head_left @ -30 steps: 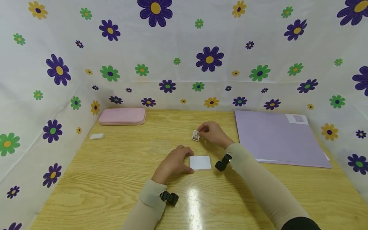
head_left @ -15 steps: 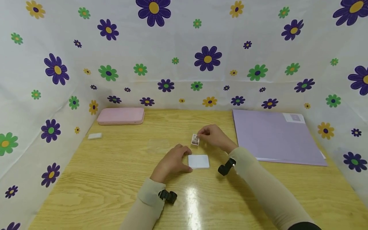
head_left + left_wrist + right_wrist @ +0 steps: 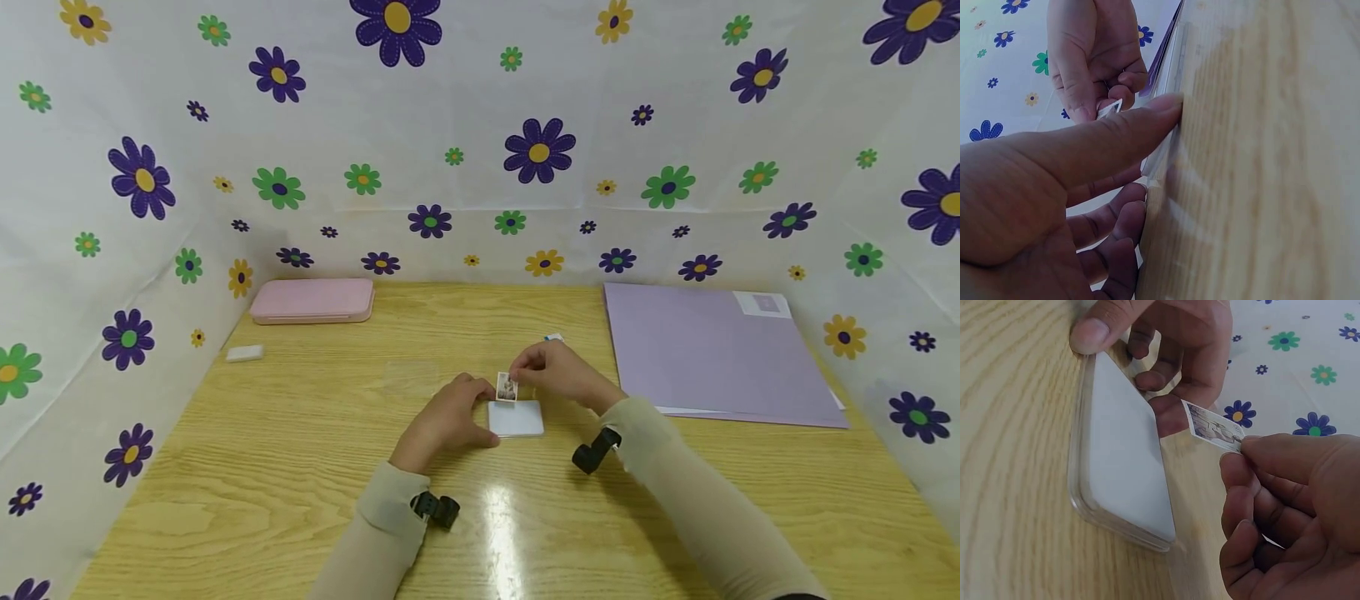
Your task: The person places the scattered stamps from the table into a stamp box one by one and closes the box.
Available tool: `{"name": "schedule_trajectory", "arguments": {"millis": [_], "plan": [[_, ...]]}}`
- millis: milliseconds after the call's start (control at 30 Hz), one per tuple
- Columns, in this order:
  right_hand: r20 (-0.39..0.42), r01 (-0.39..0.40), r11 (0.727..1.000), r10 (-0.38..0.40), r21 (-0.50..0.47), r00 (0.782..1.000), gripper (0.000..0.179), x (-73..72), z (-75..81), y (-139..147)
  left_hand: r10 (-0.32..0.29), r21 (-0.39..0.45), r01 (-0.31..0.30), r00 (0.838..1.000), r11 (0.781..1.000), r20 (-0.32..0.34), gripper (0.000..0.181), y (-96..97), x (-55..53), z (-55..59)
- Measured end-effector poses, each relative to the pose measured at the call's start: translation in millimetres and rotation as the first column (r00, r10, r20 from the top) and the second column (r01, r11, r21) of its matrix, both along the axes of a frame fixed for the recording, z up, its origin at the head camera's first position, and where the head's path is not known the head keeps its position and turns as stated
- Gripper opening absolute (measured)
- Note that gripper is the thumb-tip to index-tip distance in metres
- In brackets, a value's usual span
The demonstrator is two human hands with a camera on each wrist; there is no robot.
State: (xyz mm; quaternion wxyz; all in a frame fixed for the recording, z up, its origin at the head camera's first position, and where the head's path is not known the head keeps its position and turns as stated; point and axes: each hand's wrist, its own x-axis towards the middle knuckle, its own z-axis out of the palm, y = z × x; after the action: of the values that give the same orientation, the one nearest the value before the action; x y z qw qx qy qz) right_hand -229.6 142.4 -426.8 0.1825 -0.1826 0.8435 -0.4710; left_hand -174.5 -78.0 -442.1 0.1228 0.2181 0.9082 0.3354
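Between thumb and forefinger my right hand (image 3: 564, 372) pinches a small stamp (image 3: 1213, 427) with a dark picture and a white border. It is held tilted at the far edge of a flat white stack of cards (image 3: 516, 418). The stack has rounded corners and clear layers along its sides, as the right wrist view shows. My left hand (image 3: 446, 419) holds the stack at its left end, thumb on the near corner and forefinger at the far one. In the left wrist view the thumb (image 3: 1116, 140) hides most of the stack and part of the stamp.
A clear sheet (image 3: 411, 377) lies left of the hands on the wooden table (image 3: 247, 467). A small blue and white piece (image 3: 553, 337) shows behind my right hand. Farther off are a pink case (image 3: 312, 301), a white eraser-like block (image 3: 245, 353) and a purple folder (image 3: 720, 358).
My right hand has brought the stamp nearer, down to the far edge of the white stack. The blue and white piece has come into sight behind it. The left hand keeps its hold.
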Motion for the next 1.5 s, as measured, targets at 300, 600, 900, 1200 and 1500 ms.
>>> {"name": "schedule_trajectory", "arguments": {"millis": [300, 600, 900, 1200, 1500], "plan": [[0.011, -0.063, 0.998, 0.063, -0.024, 0.998, 0.01, 9.6, -2.6, -4, 0.0, -0.008, 0.0, 1.0, 1.0, 0.019, 0.058, -0.4, 0.2, 1.8], [-0.078, -0.108, 0.993, 0.111, 0.04, 0.991, 0.009, 14.7, -14.1, -6, -0.004, -0.018, 0.005, 1.0, 1.0, 0.021, 0.062, 0.2, -0.5, 1.2], [-0.15, -0.118, 0.985, 0.136, 0.122, 0.979, 0.008, 19.2, -18.0, -11, -0.02, 0.004, 0.02, 1.0, 1.0, 0.018, 0.055, 0.8, -1.2, 0.2], [-0.221, -0.129, 0.979, 0.163, 0.16, 0.962, 0.011, 20.9, -23.8, -14, -0.013, 0.009, 0.012, 0.999, 1.0, 0.047, 0.057, 0.2, 0.1, 0.2], [-0.276, -0.133, 0.97, 0.187, 0.203, 0.943, 0.011, 23.8, -21.3, -19, -0.025, 0.022, 0.024, 0.999, 0.999, 0.028, 0.056, -1.1, -2.1, -2.1]]}}
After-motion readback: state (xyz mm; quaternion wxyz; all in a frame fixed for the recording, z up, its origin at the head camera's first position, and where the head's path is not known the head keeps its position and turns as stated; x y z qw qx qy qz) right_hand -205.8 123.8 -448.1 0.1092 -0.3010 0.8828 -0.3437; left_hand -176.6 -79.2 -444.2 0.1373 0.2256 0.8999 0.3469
